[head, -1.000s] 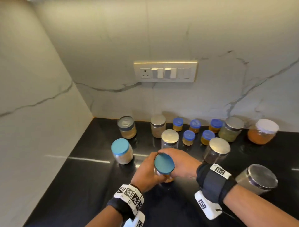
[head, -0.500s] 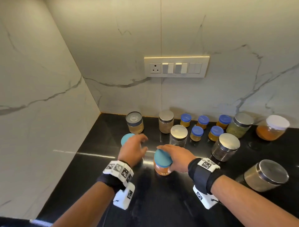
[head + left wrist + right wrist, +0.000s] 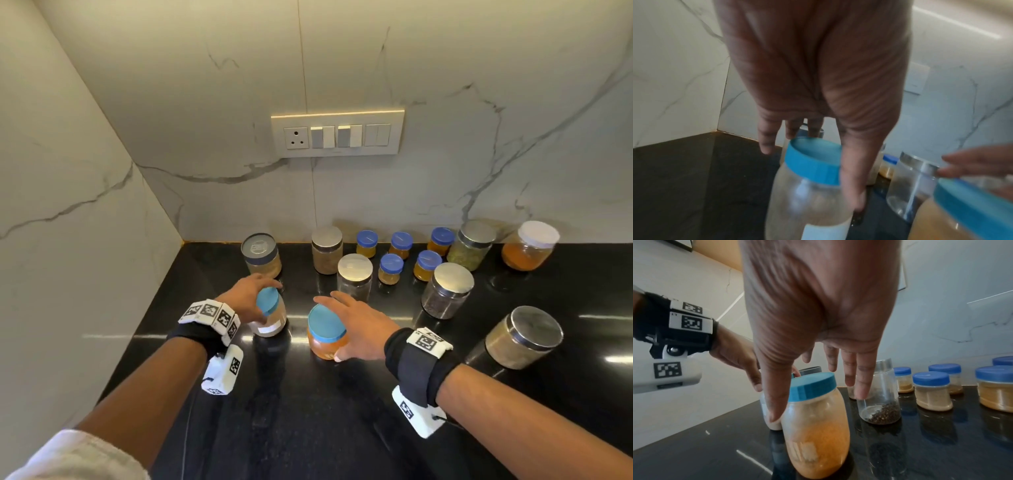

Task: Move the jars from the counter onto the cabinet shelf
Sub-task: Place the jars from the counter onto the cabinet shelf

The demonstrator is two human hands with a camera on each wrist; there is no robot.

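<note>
Two teal-lidded jars stand close together on the black counter point(image 3: 308, 428). My left hand point(image 3: 262, 299) grips the pale jar point(image 3: 270, 323) near its lid, and the jar leans. In the left wrist view the thumb point(image 3: 855, 178) runs down the side of the pale jar point(image 3: 807, 203) with the fingers point(image 3: 766, 142) behind the lid. My right hand point(image 3: 342, 327) lies over the orange jar point(image 3: 325, 346). Its fingers point(image 3: 861, 378) are straight past the lid, and its thumb point(image 3: 774, 394) touches the side of the orange jar point(image 3: 818, 426).
Several more jars stand behind and to the right: steel-lidded ones point(image 3: 447, 291) point(image 3: 524, 337), small blue-lidded ones point(image 3: 390, 269), and a white-lidded one point(image 3: 529, 245). Marble walls meet in a corner at the left. A switch panel point(image 3: 337, 133) is on the back wall. No cabinet shelf shows.
My left hand left the orange jar, went left and took hold of the pale jar. My right hand's fingers straightened over the orange jar's lid. The head view tilted up.
</note>
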